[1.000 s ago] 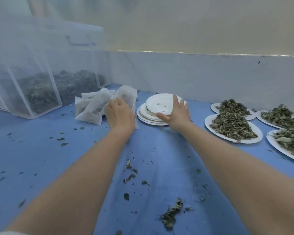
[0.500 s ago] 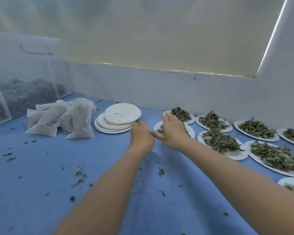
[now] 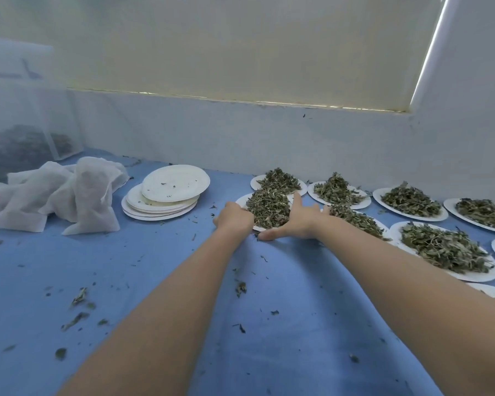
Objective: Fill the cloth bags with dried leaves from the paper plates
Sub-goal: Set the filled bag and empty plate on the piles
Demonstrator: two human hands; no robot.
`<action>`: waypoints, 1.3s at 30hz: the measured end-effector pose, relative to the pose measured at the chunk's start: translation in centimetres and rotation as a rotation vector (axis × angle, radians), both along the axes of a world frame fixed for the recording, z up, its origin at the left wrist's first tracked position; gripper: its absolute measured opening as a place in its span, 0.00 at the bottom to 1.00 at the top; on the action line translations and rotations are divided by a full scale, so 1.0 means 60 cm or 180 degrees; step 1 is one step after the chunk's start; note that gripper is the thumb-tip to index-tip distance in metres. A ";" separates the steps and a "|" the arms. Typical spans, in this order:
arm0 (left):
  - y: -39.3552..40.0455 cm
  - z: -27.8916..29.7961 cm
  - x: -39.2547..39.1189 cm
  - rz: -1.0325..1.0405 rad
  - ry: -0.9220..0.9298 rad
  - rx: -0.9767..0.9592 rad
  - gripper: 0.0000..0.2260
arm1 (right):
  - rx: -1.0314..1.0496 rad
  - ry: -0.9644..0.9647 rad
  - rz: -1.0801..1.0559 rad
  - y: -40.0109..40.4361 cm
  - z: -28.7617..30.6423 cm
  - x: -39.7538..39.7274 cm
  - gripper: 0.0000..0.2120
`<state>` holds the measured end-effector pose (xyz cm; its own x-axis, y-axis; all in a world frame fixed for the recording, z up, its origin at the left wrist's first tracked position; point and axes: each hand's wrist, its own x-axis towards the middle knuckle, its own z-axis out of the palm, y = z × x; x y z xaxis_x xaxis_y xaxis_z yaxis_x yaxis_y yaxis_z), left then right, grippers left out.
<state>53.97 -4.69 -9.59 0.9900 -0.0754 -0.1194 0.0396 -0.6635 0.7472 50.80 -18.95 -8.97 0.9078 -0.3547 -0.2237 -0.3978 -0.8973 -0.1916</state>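
A paper plate [image 3: 241, 200] heaped with dried leaves [image 3: 269, 208] lies on the blue cloth at mid-table. My left hand [image 3: 235, 217] is at its left rim with the fingers curled over the edge. My right hand [image 3: 297, 221] lies against the plate's right side with fingers spread and straight, the thumb stretched along the near rim. White cloth bags [image 3: 60, 195] lie crumpled in a heap at the far left, away from both hands. More plates of leaves [image 3: 446, 250] run to the right.
A stack of empty paper plates [image 3: 166, 195] stands between the bags and the leaf plate. A clear plastic bin [image 3: 17, 132] holding dark leaves sits at the back left. A white wall [image 3: 269, 138] runs close behind the plates. Leaf crumbs [image 3: 79, 298] lie scattered on the blue cloth.
Both hands left the cloth bags and the empty plate stack and moved right. They now rest at the two sides of the nearest plate of leaves. The view swung right.
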 end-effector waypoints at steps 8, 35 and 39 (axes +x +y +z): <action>0.025 0.022 -0.036 0.0091 -0.0253 -0.0234 0.12 | -0.0108 -0.0316 0.0022 0.023 0.019 -0.036 0.67; 0.180 0.020 -0.410 0.0006 0.0084 0.1002 0.18 | -0.0055 -0.0182 0.0895 0.146 -0.008 -0.420 0.66; 0.208 0.019 -0.428 0.0139 0.0040 0.1107 0.16 | -0.0161 -0.0203 0.0975 0.175 -0.013 -0.432 0.65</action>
